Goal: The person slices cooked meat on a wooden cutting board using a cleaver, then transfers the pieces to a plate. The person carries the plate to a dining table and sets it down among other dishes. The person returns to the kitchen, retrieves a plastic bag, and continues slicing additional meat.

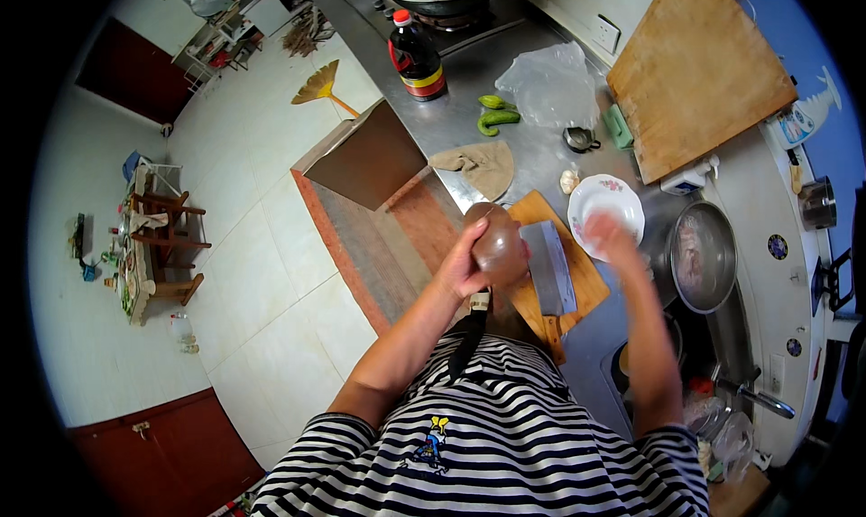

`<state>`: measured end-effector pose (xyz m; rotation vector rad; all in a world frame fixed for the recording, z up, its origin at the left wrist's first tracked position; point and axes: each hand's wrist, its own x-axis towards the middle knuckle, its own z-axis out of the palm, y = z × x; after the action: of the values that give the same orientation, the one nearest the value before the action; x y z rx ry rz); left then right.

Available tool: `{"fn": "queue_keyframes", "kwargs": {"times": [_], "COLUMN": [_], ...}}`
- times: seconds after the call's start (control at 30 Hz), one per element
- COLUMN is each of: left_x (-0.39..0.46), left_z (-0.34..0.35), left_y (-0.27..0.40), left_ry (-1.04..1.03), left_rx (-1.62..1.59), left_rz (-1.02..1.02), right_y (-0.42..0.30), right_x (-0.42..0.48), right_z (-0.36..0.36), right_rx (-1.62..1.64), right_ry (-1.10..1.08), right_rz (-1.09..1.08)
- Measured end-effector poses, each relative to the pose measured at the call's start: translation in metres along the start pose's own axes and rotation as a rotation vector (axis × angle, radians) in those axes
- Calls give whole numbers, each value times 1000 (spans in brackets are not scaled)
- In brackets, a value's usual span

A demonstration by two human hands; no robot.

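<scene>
My left hand [463,263] holds a round, shiny brownish bowl [499,243] above the left edge of a wooden cutting board [587,283]. A cleaver [551,266] with a wooden handle lies on the board, its blade pointing away from me. Something reddish shows between bowl and blade, mostly hidden. Blurred, my right hand [609,234] is over a white plate with a floral pattern [619,202]; whether its fingers hold anything cannot be seen. A garlic bulb [569,181] sits beside the plate.
On the steel counter are a tan cloth [484,165], green cucumbers [497,118], a plastic bag [555,84], a small metal cup [580,139] and a dark sauce bottle [417,60]. A metal basin [703,256] holding pale meat stands right, near the faucet [758,395]. A cardboard box [372,155] stands left.
</scene>
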<state>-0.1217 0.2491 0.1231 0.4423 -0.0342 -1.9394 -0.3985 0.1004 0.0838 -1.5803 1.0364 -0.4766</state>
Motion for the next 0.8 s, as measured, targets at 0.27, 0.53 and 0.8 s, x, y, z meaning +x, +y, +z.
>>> {"fn": "queue_keyframes", "kwargs": {"times": [0.27, 0.53, 0.8], "left_x": [42, 54, 54], "left_z": [-23, -27, -34], "left_y": [-14, -61, -93], "left_ry": [485, 591, 738], "left_rx": [407, 1566, 742], "left_rz": [-26, 287, 1], "right_y": [31, 48, 40], "right_x": [-174, -180, -249], "right_z": [122, 120, 67], "right_rx": [-553, -515, -332], "right_ry": [132, 249, 367], "right_rz": [242, 329, 346]}}
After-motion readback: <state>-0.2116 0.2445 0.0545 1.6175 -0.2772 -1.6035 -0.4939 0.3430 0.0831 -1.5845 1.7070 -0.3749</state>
